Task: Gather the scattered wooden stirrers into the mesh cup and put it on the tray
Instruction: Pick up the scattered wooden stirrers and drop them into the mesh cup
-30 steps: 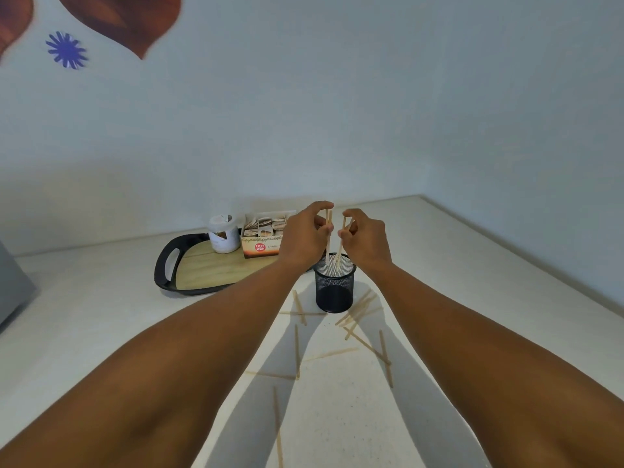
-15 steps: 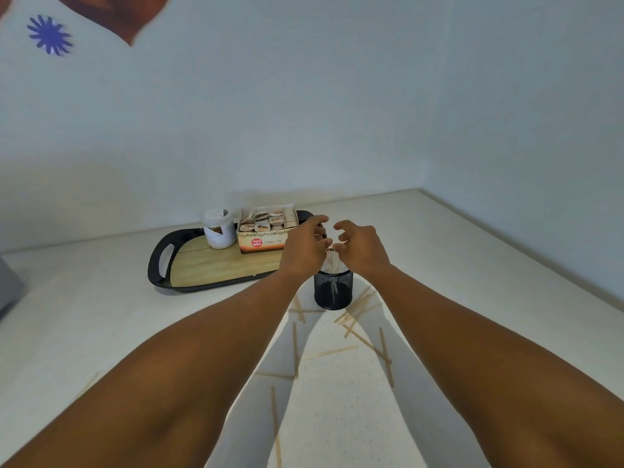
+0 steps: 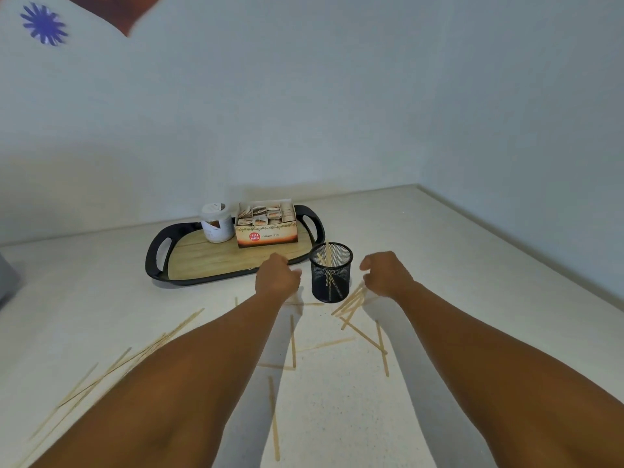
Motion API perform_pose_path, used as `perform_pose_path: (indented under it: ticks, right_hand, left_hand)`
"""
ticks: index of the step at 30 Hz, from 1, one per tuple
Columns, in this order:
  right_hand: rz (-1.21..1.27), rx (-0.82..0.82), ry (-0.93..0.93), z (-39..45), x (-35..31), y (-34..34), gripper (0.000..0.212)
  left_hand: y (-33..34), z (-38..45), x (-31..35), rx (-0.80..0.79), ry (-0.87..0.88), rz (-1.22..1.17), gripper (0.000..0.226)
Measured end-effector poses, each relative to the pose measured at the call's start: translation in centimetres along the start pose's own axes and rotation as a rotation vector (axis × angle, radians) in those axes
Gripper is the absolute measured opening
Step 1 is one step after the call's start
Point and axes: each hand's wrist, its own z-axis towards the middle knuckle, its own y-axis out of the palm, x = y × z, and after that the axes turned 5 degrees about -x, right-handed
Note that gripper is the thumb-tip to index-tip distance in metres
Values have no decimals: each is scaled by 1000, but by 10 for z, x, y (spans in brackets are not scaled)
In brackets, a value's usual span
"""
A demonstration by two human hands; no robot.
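A black mesh cup (image 3: 331, 271) stands upright on the white counter, just in front of the tray's right end, with a few wooden stirrers leaning inside it. My left hand (image 3: 275, 276) hovers left of the cup, fingers curled, holding nothing. To the cup's right, my right hand (image 3: 383, 273) is low over a cluster of stirrers (image 3: 351, 303), fingers apart and empty. Several more stirrers (image 3: 293, 341) lie scattered on the counter between and beside my forearms. The black-rimmed wooden tray (image 3: 202, 256) sits behind.
On the tray stand a white jar (image 3: 216, 223) and an open box of tea bags (image 3: 266, 228). Walls meet in a corner at the back right. A grey object pokes in at the left edge (image 3: 6, 282). More stirrers (image 3: 111, 369) lie at the near left.
Both hands held stirrers above the cup a second ago. They let them drop in, then moved apart and down to either side of the cup.
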Motion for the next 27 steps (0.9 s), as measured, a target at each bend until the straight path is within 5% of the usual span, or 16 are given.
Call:
perform_pose_path:
  ticks: [9,18,27]
  right_hand:
    - [-218,-328,-149,-18,6,16,43]
    - [-367,-446,-255,-21,0,9,28]
    - [-375,-494,-215,-17,-5,17,21]
  left_hand:
    - [20,-11,-24,-154,3,216,54]
    - [13,-10,-33,-155,10,213,41]
    - [4,-12,-24,-367,10,471,42]
